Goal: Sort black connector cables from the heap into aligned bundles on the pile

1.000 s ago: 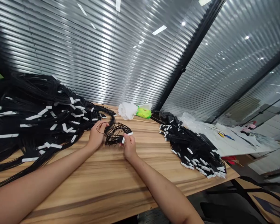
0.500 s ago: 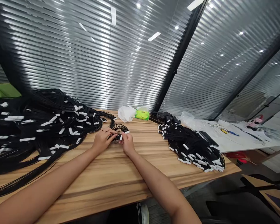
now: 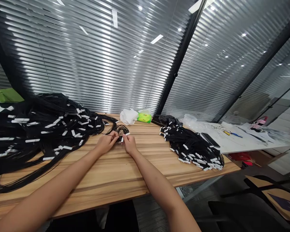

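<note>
Left hand [image 3: 106, 142]: fingertips pinched together on the near side of a small black cable coil [image 3: 122, 129]; right hand [image 3: 130, 143]: clamped on its white-tagged end. Coil location: between both hands, over the wooden table [image 3: 106, 174]. Step, as judged — tidying or securing the coil; next move calls for a steady right grip — and fine left-finger work.

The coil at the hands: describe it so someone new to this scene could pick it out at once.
On the wood-grain table, look between the large black cable heap and the smaller one. There the left hand and right hand nearly meet at a small black coil. Unlike both heaps, it is a single small bundle, with fingers on it.
</note>
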Demonstrator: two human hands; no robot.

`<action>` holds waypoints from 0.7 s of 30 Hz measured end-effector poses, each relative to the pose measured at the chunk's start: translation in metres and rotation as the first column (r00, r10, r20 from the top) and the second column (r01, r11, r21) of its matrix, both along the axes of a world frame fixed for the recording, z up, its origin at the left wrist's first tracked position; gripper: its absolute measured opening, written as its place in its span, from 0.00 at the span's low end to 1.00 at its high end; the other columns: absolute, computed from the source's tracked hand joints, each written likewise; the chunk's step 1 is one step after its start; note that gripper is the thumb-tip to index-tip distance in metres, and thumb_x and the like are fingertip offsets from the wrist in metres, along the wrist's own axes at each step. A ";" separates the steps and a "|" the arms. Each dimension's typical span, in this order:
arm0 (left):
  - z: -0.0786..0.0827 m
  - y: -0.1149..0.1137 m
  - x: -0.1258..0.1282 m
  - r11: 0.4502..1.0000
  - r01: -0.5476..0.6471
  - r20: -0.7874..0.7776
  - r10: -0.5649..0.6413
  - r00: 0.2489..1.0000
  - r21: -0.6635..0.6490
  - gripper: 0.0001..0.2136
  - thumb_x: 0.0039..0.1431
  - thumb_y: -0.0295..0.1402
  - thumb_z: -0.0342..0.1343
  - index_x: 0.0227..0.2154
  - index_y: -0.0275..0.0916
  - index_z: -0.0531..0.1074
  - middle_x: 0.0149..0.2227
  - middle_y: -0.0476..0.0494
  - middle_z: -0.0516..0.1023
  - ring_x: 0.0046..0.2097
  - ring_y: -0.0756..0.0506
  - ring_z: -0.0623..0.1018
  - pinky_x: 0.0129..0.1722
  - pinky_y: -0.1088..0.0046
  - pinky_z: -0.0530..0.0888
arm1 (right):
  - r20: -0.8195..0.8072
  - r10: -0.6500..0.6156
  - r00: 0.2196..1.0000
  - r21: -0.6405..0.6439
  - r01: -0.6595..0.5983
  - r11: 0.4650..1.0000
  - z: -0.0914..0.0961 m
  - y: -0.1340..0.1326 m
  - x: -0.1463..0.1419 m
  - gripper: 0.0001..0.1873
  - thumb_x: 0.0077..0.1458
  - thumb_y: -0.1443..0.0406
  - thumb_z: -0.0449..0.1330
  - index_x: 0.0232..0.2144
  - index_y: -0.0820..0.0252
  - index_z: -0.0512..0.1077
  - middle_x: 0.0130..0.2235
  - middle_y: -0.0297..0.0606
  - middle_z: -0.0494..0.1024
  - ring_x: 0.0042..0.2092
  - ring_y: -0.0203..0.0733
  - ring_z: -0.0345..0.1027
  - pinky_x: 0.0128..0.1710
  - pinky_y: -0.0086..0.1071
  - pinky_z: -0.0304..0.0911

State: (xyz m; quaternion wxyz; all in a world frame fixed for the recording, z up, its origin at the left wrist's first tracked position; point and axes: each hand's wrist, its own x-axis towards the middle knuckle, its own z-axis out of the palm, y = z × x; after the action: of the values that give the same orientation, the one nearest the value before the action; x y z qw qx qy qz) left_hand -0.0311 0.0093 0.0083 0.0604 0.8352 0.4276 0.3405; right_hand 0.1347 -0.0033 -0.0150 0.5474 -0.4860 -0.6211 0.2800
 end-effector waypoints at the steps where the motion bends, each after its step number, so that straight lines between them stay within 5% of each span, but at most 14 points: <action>1: 0.000 0.000 -0.001 1.000 -0.019 -0.006 0.019 1.000 0.022 0.13 0.63 0.43 0.45 0.35 0.42 0.70 0.22 0.50 0.73 0.24 0.46 0.70 0.26 0.72 0.58 | 0.002 0.003 1.000 0.002 -0.003 1.000 0.000 0.000 -0.001 0.29 0.58 0.49 0.50 0.12 0.57 0.66 0.15 0.32 0.67 0.22 0.36 0.61 0.25 0.29 0.53; 12: 0.010 0.003 -0.028 0.964 -0.125 0.011 0.126 0.992 0.237 0.14 0.64 0.42 0.46 0.37 0.42 0.75 0.33 0.41 0.81 0.34 0.43 0.77 0.35 0.69 0.66 | -0.009 0.022 1.000 0.008 -0.022 1.000 0.000 -0.008 -0.008 0.29 0.57 0.48 0.50 0.11 0.57 0.65 0.14 0.33 0.66 0.21 0.36 0.60 0.24 0.29 0.54; 21: 0.010 0.008 -0.029 0.985 -0.053 0.158 0.026 0.987 0.164 0.15 0.64 0.40 0.44 0.46 0.42 0.72 0.49 0.42 0.78 0.50 0.42 0.76 0.50 0.66 0.69 | -0.051 0.105 0.993 -0.024 -0.106 0.994 0.003 -0.010 -0.008 0.30 0.57 0.46 0.49 0.13 0.58 0.66 0.15 0.34 0.68 0.20 0.35 0.58 0.22 0.29 0.54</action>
State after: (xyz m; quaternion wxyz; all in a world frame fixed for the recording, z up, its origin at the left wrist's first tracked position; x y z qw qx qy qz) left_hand -0.0601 0.0175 0.0180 0.0161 0.7996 0.4079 0.4404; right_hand 0.1269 -0.0132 -0.0122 0.5405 -0.4527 -0.6283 0.3287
